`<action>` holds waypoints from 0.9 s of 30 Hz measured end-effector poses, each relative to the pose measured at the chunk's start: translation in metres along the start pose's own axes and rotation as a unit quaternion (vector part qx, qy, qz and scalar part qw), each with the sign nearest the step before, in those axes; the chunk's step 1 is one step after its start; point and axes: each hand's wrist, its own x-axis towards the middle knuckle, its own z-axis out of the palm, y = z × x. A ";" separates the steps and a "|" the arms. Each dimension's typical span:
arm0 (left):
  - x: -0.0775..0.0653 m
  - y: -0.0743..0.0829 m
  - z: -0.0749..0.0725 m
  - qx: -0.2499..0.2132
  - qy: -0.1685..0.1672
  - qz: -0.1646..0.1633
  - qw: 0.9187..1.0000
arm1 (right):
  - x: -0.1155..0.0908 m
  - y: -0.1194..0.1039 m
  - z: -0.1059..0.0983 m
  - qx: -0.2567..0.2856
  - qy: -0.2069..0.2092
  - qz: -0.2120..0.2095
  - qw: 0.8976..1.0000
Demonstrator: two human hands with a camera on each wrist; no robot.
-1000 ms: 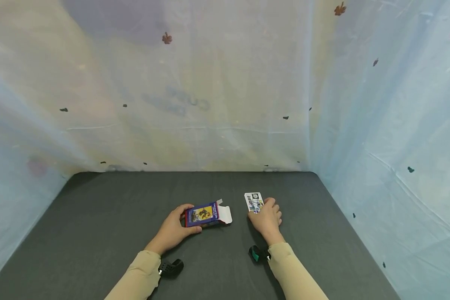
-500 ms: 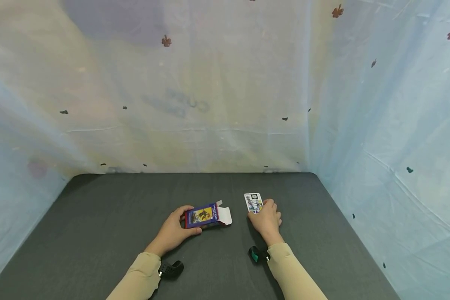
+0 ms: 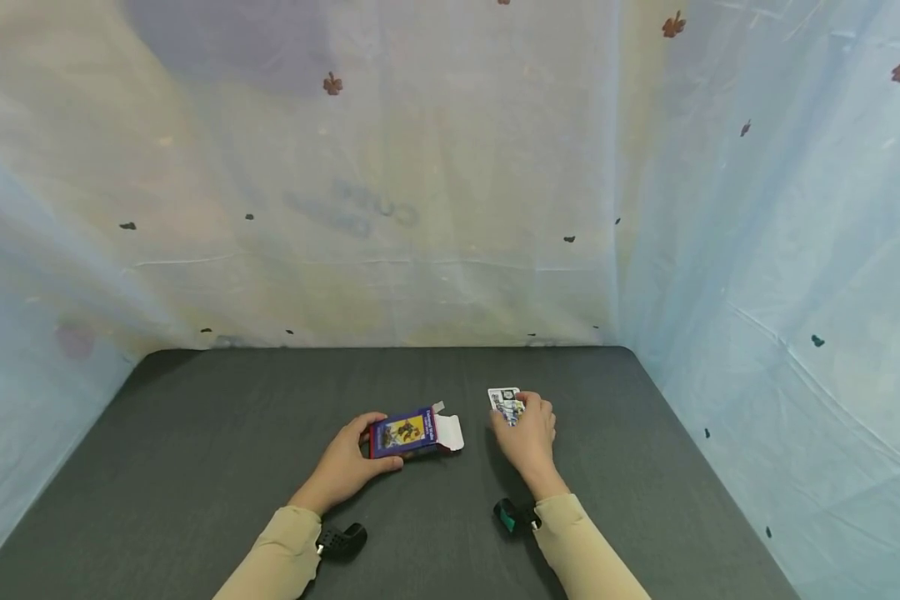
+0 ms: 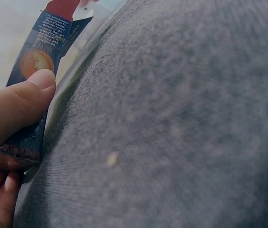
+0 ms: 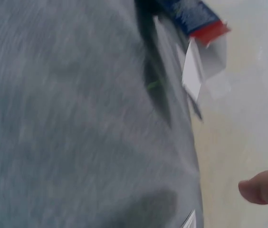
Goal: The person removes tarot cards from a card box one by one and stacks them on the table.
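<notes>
Head: on the grey table (image 3: 270, 392), in from the middle of its far edge, the left hand (image 3: 341, 465) pinches a box (image 3: 403, 432) between thumb and fingers, its flap (image 3: 449, 432) open. Nearer the far right corner, the right hand (image 3: 528, 435) spreads thumb and forefinger over cards (image 3: 506, 405). Left wrist: the thumb presses the box's side. Right wrist: the thumb is apart from a card corner.

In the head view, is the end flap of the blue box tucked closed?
No, the large white flap sticks out from the end of the blue box held in the left hand.
</notes>
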 end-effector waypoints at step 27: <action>0.000 0.003 -0.001 -0.003 0.003 -0.001 1.000 | -0.015 -0.024 0.028 0.214 -0.234 -0.079 0.945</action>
